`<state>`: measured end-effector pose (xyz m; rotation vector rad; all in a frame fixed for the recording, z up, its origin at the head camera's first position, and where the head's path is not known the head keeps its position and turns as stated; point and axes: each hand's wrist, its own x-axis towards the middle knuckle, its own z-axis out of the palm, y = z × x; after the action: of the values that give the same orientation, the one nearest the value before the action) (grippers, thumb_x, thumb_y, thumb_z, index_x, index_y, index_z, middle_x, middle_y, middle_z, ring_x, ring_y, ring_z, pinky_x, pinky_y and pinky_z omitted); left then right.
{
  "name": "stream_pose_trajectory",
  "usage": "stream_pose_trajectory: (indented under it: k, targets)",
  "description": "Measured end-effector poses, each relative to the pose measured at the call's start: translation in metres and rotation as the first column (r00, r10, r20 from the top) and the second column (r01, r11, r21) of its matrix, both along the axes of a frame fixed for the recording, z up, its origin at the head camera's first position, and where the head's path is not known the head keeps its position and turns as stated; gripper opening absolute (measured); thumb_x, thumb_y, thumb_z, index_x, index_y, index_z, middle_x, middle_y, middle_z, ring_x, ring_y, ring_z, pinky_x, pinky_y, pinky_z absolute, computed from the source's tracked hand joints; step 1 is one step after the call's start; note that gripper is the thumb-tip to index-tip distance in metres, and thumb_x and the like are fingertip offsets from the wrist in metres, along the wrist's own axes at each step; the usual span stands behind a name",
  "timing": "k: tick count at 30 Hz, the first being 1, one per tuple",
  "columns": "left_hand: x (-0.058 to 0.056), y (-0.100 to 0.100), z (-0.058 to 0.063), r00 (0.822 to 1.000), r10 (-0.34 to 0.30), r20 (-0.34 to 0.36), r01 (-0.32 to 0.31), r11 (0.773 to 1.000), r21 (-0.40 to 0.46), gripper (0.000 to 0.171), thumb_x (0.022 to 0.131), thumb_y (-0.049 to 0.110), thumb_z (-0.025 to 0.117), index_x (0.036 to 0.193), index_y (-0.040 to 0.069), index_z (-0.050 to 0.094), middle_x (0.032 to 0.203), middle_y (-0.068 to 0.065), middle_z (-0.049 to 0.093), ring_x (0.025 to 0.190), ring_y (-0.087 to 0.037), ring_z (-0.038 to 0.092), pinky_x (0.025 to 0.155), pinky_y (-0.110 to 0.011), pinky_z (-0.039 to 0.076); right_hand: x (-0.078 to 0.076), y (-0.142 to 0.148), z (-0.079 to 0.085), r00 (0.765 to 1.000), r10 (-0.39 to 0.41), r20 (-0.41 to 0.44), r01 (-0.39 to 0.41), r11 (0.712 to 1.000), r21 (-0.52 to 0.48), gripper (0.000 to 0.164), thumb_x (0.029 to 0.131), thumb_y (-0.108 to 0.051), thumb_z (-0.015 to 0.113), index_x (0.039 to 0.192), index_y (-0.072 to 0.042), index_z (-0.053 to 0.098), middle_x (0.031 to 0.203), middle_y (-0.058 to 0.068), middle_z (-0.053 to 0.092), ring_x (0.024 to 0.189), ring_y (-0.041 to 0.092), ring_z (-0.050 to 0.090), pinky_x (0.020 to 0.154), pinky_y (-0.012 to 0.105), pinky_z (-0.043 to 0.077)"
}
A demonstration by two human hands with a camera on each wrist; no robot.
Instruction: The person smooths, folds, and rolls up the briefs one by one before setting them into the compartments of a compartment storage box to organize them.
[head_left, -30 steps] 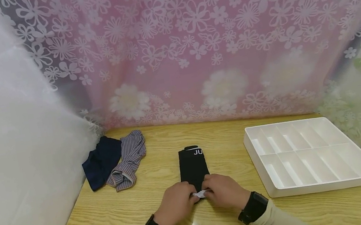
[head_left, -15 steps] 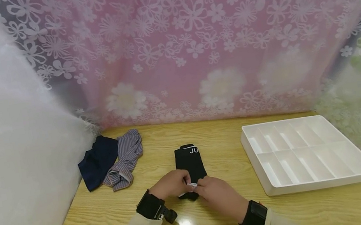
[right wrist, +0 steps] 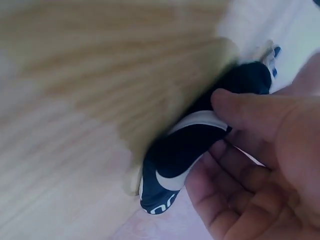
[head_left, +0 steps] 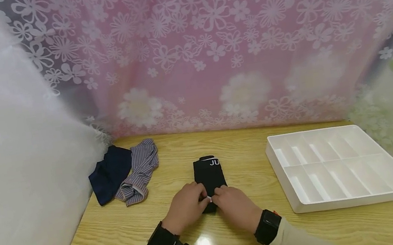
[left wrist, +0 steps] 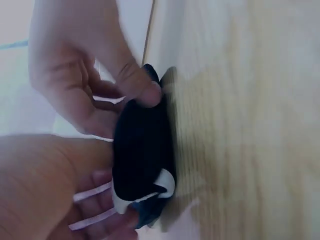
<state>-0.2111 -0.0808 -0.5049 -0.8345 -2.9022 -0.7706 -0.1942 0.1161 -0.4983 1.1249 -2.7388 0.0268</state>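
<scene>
A folded black garment [head_left: 208,174] with white "JU" lettering on its far end lies on the table in front of me. My left hand [head_left: 186,209] and right hand [head_left: 236,207] meet at its near part, thumbs and fingers pinching the cloth from either side. A bit of white edging [head_left: 210,199] shows between the fingertips. In the left wrist view the turned-up black cloth [left wrist: 142,145] has white trim [left wrist: 166,182] at its lower corner. The right wrist view has my thumb [right wrist: 225,102] pressing the cloth by a white band [right wrist: 202,119].
To the left lie a crumpled navy cloth [head_left: 111,174] and a striped cloth [head_left: 140,170] with orange-edged trim. A white tray [head_left: 352,202] divided into several compartments stands at the right. A pink flowered curtain [head_left: 190,85] closes off the back of the table [head_left: 238,141].
The white edging between my hands has moved farther up the garment. Midway my left hand reached across its near part, then drew back; both hands now grip it side by side.
</scene>
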Motion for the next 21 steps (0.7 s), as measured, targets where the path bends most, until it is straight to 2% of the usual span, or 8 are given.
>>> stream_pose_trajectory:
  k: [3, 7, 10, 13, 15, 17, 19, 21]
  targets:
    - [0.007, -0.001, 0.001, 0.995, -0.042, -0.091, 0.036, 0.997, -0.063, 0.01, 0.096, 0.027, 0.075, 0.097, 0.017, 0.072, 0.089, 0.006, 0.06, 0.082, -0.012, 0.054, 0.073, -0.027, 0.05, -0.008, 0.001, 0.001, 0.998, 0.002, 0.066, 0.001, 0.999, -0.054, 0.005, 0.09, -0.01, 0.079, 0.092, -0.012, 0.075, 0.081, -0.001, 0.058, 0.076, 0.015, 0.058, 0.073, 0.03, 0.054]
    - [0.013, -0.002, 0.004, 0.992, -0.087, -0.09, 0.078, 0.992, -0.097, 0.021, 0.092, 0.031, 0.08, 0.105, 0.016, 0.074, 0.096, 0.004, 0.065, 0.089, -0.013, 0.061, 0.078, -0.029, 0.053, -0.017, 0.005, 0.007, 0.98, 0.028, 0.198, -0.005, 0.993, -0.119, 0.006, 0.091, -0.009, 0.077, 0.096, -0.012, 0.077, 0.084, -0.002, 0.061, 0.077, 0.014, 0.059, 0.073, 0.031, 0.054]
    - [0.012, -0.002, 0.004, 0.996, -0.08, -0.034, 0.078, 0.995, -0.063, 0.021, 0.092, 0.03, 0.081, 0.106, 0.016, 0.074, 0.098, 0.004, 0.068, 0.09, -0.013, 0.065, 0.077, -0.029, 0.054, -0.023, 0.01, 0.013, 0.952, 0.053, 0.3, -0.012, 0.991, -0.137, 0.007, 0.093, -0.008, 0.076, 0.098, -0.012, 0.077, 0.086, -0.002, 0.062, 0.076, 0.012, 0.057, 0.07, 0.029, 0.052]
    - [0.007, -0.003, 0.004, 0.993, -0.091, 0.072, 0.091, 0.996, 0.0, 0.015, 0.095, 0.027, 0.077, 0.106, 0.017, 0.076, 0.099, 0.005, 0.071, 0.088, -0.011, 0.066, 0.076, -0.028, 0.054, -0.027, 0.014, 0.017, 0.907, 0.064, 0.417, -0.004, 0.99, -0.142, 0.008, 0.095, -0.009, 0.073, 0.1, -0.013, 0.077, 0.09, -0.002, 0.064, 0.078, 0.011, 0.058, 0.072, 0.03, 0.051]
    - [0.002, -0.003, 0.005, 0.982, -0.114, 0.153, 0.109, 0.993, 0.041, 0.011, 0.097, 0.024, 0.075, 0.104, 0.017, 0.077, 0.097, 0.007, 0.072, 0.085, -0.008, 0.066, 0.075, -0.028, 0.053, -0.029, 0.016, 0.019, 0.875, 0.06, 0.48, 0.016, 0.988, -0.151, 0.008, 0.097, -0.011, 0.072, 0.101, -0.013, 0.078, 0.093, -0.002, 0.066, 0.082, 0.012, 0.061, 0.076, 0.032, 0.053]
    - [-0.004, -0.004, 0.007, 0.96, -0.138, 0.242, 0.123, 0.989, 0.077, 0.009, 0.098, 0.022, 0.073, 0.103, 0.017, 0.078, 0.094, 0.008, 0.072, 0.08, -0.005, 0.064, 0.072, -0.027, 0.052, -0.029, 0.017, 0.018, 0.859, 0.054, 0.509, 0.04, 0.984, -0.172, 0.007, 0.096, -0.012, 0.073, 0.101, -0.013, 0.078, 0.095, -0.003, 0.068, 0.085, 0.012, 0.063, 0.078, 0.033, 0.053]
    - [-0.011, -0.004, 0.009, 0.93, -0.158, 0.333, 0.129, 0.986, 0.106, 0.008, 0.099, 0.02, 0.071, 0.102, 0.016, 0.078, 0.09, 0.008, 0.071, 0.073, -0.005, 0.063, 0.068, -0.027, 0.051, -0.026, 0.017, 0.016, 0.88, 0.047, 0.473, 0.046, 0.982, -0.182, 0.005, 0.096, -0.013, 0.075, 0.1, -0.013, 0.077, 0.094, -0.003, 0.067, 0.084, 0.01, 0.062, 0.077, 0.031, 0.053]
    - [-0.018, -0.004, 0.011, 0.893, -0.168, 0.417, 0.128, 0.984, 0.122, 0.009, 0.1, 0.019, 0.07, 0.099, 0.015, 0.078, 0.084, 0.008, 0.069, 0.068, -0.006, 0.06, 0.064, -0.026, 0.049, -0.021, 0.015, 0.013, 0.932, 0.043, 0.36, 0.02, 0.986, -0.167, 0.005, 0.094, -0.014, 0.077, 0.098, -0.013, 0.076, 0.092, -0.003, 0.064, 0.081, 0.01, 0.058, 0.075, 0.029, 0.052]
